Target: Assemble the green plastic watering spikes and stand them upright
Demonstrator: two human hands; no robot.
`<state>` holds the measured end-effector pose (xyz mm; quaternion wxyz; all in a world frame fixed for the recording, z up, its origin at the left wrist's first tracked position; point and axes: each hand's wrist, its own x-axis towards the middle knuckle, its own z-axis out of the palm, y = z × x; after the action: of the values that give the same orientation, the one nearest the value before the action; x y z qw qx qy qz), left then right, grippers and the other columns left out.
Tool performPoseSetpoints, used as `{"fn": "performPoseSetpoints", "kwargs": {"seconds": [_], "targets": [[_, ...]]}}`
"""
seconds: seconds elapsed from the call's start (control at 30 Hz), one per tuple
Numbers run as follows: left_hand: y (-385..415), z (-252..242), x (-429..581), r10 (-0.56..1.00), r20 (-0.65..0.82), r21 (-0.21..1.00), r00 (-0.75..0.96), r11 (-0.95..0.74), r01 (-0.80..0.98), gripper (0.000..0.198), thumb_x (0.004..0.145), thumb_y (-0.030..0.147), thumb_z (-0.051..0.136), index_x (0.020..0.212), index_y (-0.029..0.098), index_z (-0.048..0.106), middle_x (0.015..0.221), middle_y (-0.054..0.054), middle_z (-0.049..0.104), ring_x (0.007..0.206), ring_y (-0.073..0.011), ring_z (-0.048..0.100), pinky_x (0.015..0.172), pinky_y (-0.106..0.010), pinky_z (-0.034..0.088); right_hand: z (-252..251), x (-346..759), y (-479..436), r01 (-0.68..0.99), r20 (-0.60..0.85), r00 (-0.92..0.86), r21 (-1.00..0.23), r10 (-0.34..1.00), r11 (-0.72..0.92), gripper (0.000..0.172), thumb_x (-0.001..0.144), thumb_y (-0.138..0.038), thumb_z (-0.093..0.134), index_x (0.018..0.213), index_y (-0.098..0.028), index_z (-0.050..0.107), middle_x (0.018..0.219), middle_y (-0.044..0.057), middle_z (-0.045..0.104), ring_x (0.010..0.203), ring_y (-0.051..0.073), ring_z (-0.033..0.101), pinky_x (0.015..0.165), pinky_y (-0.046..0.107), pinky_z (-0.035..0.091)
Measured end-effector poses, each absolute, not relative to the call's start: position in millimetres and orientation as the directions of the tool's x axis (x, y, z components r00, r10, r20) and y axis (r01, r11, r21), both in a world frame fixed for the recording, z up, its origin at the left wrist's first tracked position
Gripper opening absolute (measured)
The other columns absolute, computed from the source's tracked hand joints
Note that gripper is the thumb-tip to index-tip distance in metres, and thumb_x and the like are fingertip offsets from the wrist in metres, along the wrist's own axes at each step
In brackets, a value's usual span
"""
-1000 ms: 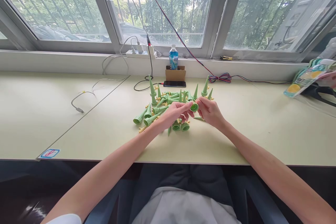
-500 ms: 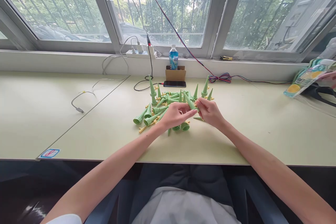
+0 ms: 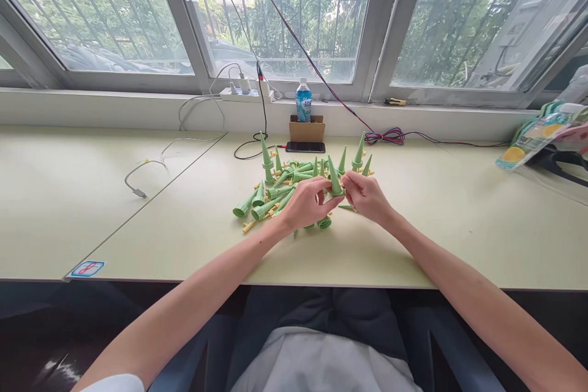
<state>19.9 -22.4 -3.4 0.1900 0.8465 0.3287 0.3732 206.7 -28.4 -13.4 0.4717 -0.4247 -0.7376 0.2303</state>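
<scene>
My left hand is closed around the base of a green plastic plant-watering spike, its pointed tip upward. Right beside it, my right hand pinches at the spike's side; a small yellowish bit shows at the fingertips, mostly hidden. Behind and left of the hands lies a pile of similar green spikes mixed with yellow T-shaped valve pieces. Several spikes stand upright, among them a tall one at the right with a yellow valve attached. My left hand covers part of the pile.
A phone lies before a small cardboard box, with a blue-labelled bottle behind. Cables run over the table's back. A white cable lies left. Scissors and a bag sit far right.
The spike in my left hand has swung from leaning left to nearly upright. My left fingers have shifted a little around its base; my right hand has barely moved.
</scene>
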Motion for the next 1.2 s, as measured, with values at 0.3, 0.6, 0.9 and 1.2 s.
{"fn": "performPoseSetpoints", "kwargs": {"seconds": [0.3,0.6,0.9,1.2], "targets": [[-17.4,-11.8,18.7,0.659,0.568,0.505,0.493,-0.752,0.423,0.019,0.089,0.037,0.059,0.091,0.018,0.063,0.096,-0.005,0.061,0.057,-0.0083,0.051,0.06,-0.025,0.043,-14.8,207.7,-27.2,0.416,0.494,-0.195,-0.741,0.847,0.527,0.042,0.097,-0.05,0.041,0.067,-0.022,0.035,0.052,-0.005,0.033,0.045,0.009,0.034,0.043,0.023,0.026],[-13.4,-12.6,16.5,0.665,0.571,0.494,0.481,-0.747,0.445,0.021,0.092,0.036,0.056,0.106,0.022,0.064,0.108,-0.007,0.061,0.058,-0.008,0.051,0.061,-0.025,0.043,-12.2,206.5,-29.4,0.449,0.526,-0.184,-0.707,0.83,0.547,0.042,0.097,-0.051,0.041,0.067,-0.022,0.037,0.052,-0.005,0.036,0.047,0.009,0.036,0.045,0.024,0.028],[-21.1,2.2,22.4,0.819,0.478,0.749,0.317,-0.569,0.34,0.032,0.082,0.044,0.068,0.095,0.019,0.055,0.095,-0.003,0.062,0.051,-0.0064,0.049,0.054,-0.024,0.042,-9.9,203.5,-32.8,0.458,0.586,-0.119,-0.684,0.802,0.568,0.042,0.098,-0.052,0.04,0.069,-0.022,0.041,0.053,-0.004,0.039,0.048,0.01,0.037,0.048,0.025,0.031],[-22.3,6.0,19.5,0.885,0.221,0.905,0.41,-0.343,0.251,0.038,0.081,0.054,0.065,0.085,0.017,0.068,0.063,-0.002,0.059,0.055,-0.013,0.054,0.049,-0.024,0.04,-10.2,205.2,-33.6,0.46,0.613,-0.09,-0.673,0.785,0.579,0.039,0.099,-0.049,0.04,0.072,-0.022,0.044,0.053,-0.004,0.041,0.048,0.01,0.037,0.049,0.024,0.031]]}}
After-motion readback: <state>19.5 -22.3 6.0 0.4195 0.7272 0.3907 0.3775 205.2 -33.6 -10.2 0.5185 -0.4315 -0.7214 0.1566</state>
